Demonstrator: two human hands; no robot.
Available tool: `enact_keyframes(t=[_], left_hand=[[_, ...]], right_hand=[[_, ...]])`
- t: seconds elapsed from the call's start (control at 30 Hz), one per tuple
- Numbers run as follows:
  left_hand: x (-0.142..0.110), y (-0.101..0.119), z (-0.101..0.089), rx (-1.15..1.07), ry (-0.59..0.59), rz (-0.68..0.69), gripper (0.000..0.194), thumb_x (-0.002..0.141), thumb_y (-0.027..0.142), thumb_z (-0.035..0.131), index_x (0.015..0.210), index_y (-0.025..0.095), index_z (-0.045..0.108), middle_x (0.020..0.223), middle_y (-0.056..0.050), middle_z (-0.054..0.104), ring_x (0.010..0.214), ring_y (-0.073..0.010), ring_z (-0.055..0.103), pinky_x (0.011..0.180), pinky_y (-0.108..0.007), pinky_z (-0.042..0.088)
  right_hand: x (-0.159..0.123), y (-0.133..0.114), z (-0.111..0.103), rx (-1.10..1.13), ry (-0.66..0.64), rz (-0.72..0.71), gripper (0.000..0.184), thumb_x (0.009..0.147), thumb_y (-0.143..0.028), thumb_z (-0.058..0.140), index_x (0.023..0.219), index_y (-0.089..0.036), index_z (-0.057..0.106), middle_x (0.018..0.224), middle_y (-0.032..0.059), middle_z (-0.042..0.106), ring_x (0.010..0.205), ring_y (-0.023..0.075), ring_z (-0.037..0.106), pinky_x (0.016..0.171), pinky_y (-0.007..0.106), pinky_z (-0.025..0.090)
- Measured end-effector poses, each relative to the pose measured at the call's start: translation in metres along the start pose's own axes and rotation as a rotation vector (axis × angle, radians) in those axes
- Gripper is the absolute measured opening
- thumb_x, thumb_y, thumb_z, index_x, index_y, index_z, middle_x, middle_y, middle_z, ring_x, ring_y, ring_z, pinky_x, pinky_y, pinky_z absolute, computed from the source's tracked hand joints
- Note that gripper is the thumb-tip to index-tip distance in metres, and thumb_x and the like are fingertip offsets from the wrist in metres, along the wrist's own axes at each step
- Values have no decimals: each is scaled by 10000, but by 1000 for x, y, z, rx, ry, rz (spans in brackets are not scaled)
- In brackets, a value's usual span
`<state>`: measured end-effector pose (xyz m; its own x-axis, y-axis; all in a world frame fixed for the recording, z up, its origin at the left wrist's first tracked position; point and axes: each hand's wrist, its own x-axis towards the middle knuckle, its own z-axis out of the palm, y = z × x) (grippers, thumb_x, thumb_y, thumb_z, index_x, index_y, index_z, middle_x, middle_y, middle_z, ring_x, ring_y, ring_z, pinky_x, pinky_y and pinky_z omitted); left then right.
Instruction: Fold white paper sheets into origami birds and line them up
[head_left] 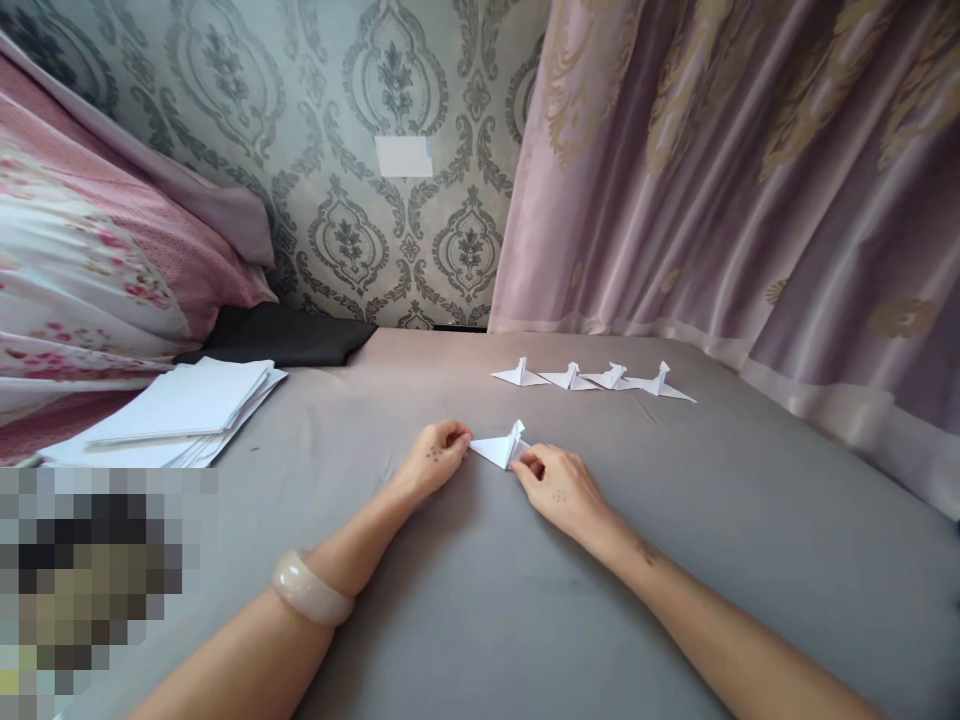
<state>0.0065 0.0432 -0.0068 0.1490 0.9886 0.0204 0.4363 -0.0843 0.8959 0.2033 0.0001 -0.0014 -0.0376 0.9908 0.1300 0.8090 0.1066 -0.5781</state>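
Between my two hands is a white folded-paper bird point(496, 451), its pointed end to the left and its upright head part to the right. My left hand point(437, 455) pinches the pointed left tip between thumb and fingers. At the bird's right side, my right hand point(559, 488) is closed with thumb and fingertips on the paper's lower edge. Farther back, several similar folded-paper birds point(573, 378) stand in a row on the grey sheet point(420, 620).
A stack of white paper point(187, 400) lies at the left, by a folded black cloth point(289, 338). Floral fabric point(82, 270) hangs on the left, a pink curtain point(675, 180) on the right. Patterned wallpaper point(322, 130) covers the back wall. A pixelated person point(97, 580) is at lower left.
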Motion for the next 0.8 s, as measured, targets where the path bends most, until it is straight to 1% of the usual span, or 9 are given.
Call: enact_keyframes(t=[0.1, 0.17, 0.23, 0.37, 0.47, 0.57, 0.63, 0.7, 0.8], left_hand=[[-1, 1, 1, 22, -14, 38, 199, 762, 284, 526, 732, 152, 672, 607, 8, 601, 606, -139, 532, 593, -240, 405], [1, -1, 1, 17, 11, 37, 207, 761, 281, 523, 730, 149, 680, 604, 2, 608, 610, -143, 538, 588, -238, 404], [6, -6, -2, 1, 76, 16, 241, 779, 293, 501, 771, 139, 686, 640, -19, 635, 630, -153, 562, 588, -241, 414], [19, -19, -15, -44, 272, -44, 304, 801, 303, 461, 881, 110, 681, 767, -73, 681, 690, -174, 607, 613, -256, 435], [28, -26, -24, -82, 369, -77, 314, 794, 314, 464, 877, 103, 681, 779, -82, 686, 663, -172, 613, 598, -256, 436], [34, -30, -28, -125, 397, -92, 304, 783, 328, 479, 847, 111, 683, 740, -68, 685, 599, -161, 612, 555, -246, 433], [37, -32, -27, -146, 398, -93, 290, 780, 321, 489, 838, 115, 685, 723, -60, 686, 572, -154, 612, 540, -240, 434], [40, -34, -26, -158, 396, -95, 277, 784, 308, 493, 833, 116, 687, 713, -58, 687, 555, -148, 612, 531, -237, 436], [44, -37, -25, -161, 396, -101, 272, 805, 292, 487, 852, 113, 687, 734, -67, 696, 565, -149, 623, 531, -237, 444]], right_hand=[[3, -17, 11, -234, 6, -4, 261, 861, -432, 503, 835, -204, 628, 885, 90, 696, 818, 247, 644, 671, 325, 417], [7, -28, 18, -340, -8, 0, 258, 893, -390, 456, 903, -192, 622, 949, 114, 697, 856, 266, 654, 683, 341, 430], [13, -38, 25, -387, -27, 6, 251, 911, -325, 420, 959, -181, 620, 971, 132, 698, 884, 271, 660, 709, 349, 440], [44, -52, 39, -399, -25, 37, 277, 929, -273, 393, 1037, -166, 625, 976, 152, 697, 934, 269, 659, 771, 360, 454], [80, -58, 51, -393, -9, 138, 262, 930, -254, 425, 1010, -143, 648, 992, 165, 683, 965, 267, 649, 808, 365, 466], [116, -63, 61, -367, 9, 236, 257, 945, -280, 455, 1043, -128, 638, 1058, 146, 653, 1001, 238, 625, 856, 381, 482], [135, -66, 66, -342, 19, 287, 306, 919, -343, 537, 1160, -158, 576, 1170, 95, 597, 1001, 204, 602, 851, 408, 509], [149, -67, 69, -311, 33, 325, 343, 908, -352, 559, 1199, -171, 550, 1209, 88, 571, 1008, 201, 593, 849, 414, 516], [162, -69, 70, -266, 54, 354, 332, 912, -346, 551, 1195, -173, 555, 1211, 93, 571, 1012, 202, 593, 852, 411, 514]])
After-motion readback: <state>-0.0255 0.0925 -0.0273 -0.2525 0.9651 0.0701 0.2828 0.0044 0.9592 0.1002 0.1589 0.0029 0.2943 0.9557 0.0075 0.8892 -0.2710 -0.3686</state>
